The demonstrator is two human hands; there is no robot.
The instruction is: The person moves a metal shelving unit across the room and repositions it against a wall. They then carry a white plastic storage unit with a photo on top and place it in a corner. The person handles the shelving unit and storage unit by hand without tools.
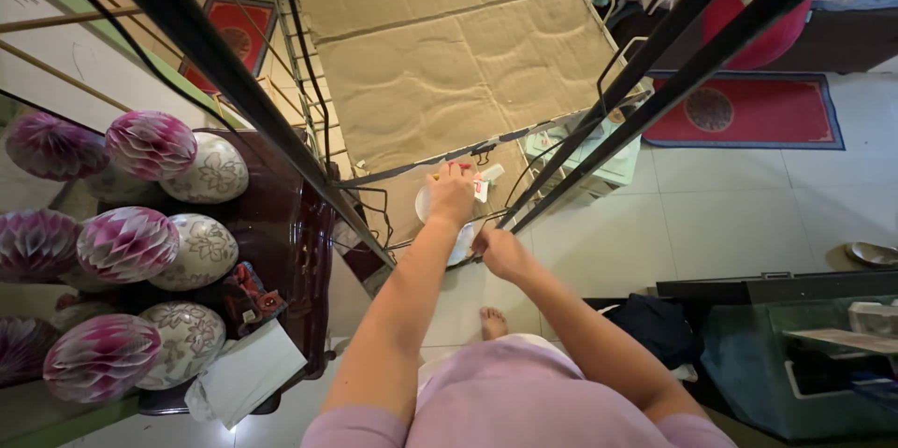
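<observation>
A: What has the left hand (452, 194) got?

B: It sits just above the middle of the frame, its grip closed down on a small red-and-white packet (479, 182) that it holds over a white plate (460, 244). The fingers curl away from the camera, so how tightly they pinch I cannot tell.

A: And the right hand (503, 252)?

B: Just below and to the right of the left one, its grip closed at the plate's lower edge. Whether it holds the rim or the rack wire beside it is hidden by the knuckles.

A: Where is the plate resting?

B: On the near end of a wire rack (309, 83) whose shelf is lined with brown cardboard (449, 46); it runs up the centre of the frame. Black bars (673, 55) cross in front.

A: What could go wrong?

B: I'd judge the plate sits at the very edge above the tiled floor (748, 214), so a nudge from either wrist could tip it off. The packet could also slip through the wires. A bare foot (492, 322) stands right underneath, at lower centre.

A: Anything else nearby?

B: Pink paper balls (126, 242) and floral vases (210, 172) on the dark desk (290, 252) at left, well apart.
</observation>
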